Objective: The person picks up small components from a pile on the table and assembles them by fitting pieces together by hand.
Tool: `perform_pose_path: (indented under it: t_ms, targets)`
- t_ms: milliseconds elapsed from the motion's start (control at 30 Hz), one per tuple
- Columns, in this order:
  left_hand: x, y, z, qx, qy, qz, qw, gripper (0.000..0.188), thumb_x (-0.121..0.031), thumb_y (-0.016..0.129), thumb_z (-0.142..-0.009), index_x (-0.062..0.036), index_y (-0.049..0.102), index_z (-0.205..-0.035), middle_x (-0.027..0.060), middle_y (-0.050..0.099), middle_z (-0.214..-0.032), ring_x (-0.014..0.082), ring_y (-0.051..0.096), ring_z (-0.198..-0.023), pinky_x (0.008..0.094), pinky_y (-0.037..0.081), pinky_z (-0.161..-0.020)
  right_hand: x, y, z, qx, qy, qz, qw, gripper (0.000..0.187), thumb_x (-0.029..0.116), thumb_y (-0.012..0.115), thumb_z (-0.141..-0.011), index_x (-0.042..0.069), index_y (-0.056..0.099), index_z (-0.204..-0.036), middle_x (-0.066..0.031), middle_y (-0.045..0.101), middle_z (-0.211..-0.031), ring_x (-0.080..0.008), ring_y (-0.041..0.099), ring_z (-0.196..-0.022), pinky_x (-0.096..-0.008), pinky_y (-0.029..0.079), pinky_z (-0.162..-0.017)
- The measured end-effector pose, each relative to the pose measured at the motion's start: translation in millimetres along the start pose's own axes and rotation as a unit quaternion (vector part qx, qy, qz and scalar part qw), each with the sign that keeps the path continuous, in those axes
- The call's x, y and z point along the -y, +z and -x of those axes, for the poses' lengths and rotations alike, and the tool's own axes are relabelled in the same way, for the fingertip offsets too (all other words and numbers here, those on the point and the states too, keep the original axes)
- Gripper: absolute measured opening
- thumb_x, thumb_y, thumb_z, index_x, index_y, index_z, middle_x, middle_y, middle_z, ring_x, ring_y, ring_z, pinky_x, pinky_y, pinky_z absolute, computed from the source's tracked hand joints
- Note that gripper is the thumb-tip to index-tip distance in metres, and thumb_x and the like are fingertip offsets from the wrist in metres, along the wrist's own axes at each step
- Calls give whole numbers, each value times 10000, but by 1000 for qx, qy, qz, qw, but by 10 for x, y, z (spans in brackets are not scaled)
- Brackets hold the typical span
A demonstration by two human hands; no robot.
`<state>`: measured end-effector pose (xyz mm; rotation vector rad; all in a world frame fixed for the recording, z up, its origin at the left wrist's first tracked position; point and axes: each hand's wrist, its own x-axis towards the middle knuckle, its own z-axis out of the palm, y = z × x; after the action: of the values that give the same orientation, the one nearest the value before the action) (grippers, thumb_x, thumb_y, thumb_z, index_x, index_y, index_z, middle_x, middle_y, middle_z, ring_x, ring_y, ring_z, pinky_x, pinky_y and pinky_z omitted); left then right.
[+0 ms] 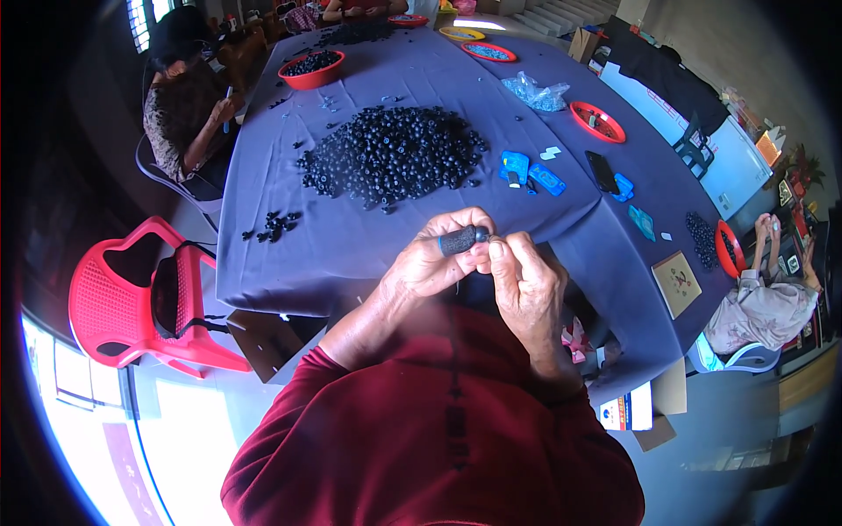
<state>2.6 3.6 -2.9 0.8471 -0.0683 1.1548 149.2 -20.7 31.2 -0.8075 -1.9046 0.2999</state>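
Far L of frame: pinkish-red plastic chair [110,298] w/ armrests, brown cardboard box [263,344] just R of it, bright glass panes [79,377] lower L, seated person in patterned top [171,118] upper L, nr small window [139,24]. Upper R: pale steps [553,19], big white chest [741,167] w/ clutter, leafy plant [802,175] nr R edge. R of ctr: dark phone [602,173] flat on cloth, then squarish pic board [675,282], another person in light top [763,311] on pale-blue chair [756,358], white printed carton [638,408] below.
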Motion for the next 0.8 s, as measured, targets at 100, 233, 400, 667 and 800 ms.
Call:
perform_pose_path:
  t_ms: [100,233,400,667,800]
  targets:
    - [7,-12,-4,2,6,1,1000,397,-224,705,-734,49,485,-921,78,490,-826,137,500,-738,259,449,-665,2,-7,-10,6,7,7,1000,168,119,529,-879,5,544,-758,-78,636,-653,-173,643,-602,-282,477,-517]
    - [-7,30,-15,-16,-6,-13,1000,353,-202,684,-753,48,484,-902,64,475,-796,95,457,-678,221,411,-613,17,-19,-26,4,1,-12,1000,165,124,535,-874,11,543,-754,-75,634,-643,-187,641,-595,-290,473,-509]
    - [-11,29,-5,-19,-9,-20,1000,325,-190,666,-772,51,480,-884,47,450,-765,60,401,-626,194,362,-567,102,-51,-55,17,-29,-5,999,167,124,539,-868,15,538,-742,-78,632,-639,-219,633,-585,-299,461,-501]
    - [-11,24,-26,22,-18,61,998,317,-183,659,-778,44,474,-898,42,449,-768,67,413,-640,208,369,-589,113,-26,-61,-32,15,-140,989,181,136,531,-883,-27,554,-809,-104,638,-722,-160,624,-590,-280,463,-524]
    - [-26,55,-17,14,-14,44,999,305,-187,653,-784,22,472,-913,33,445,-771,71,415,-655,223,382,-602,69,-65,-77,-37,-58,-137,988,173,88,546,-859,-43,573,-969,-105,651,-801,-155,642,-681,-256,499,-586]
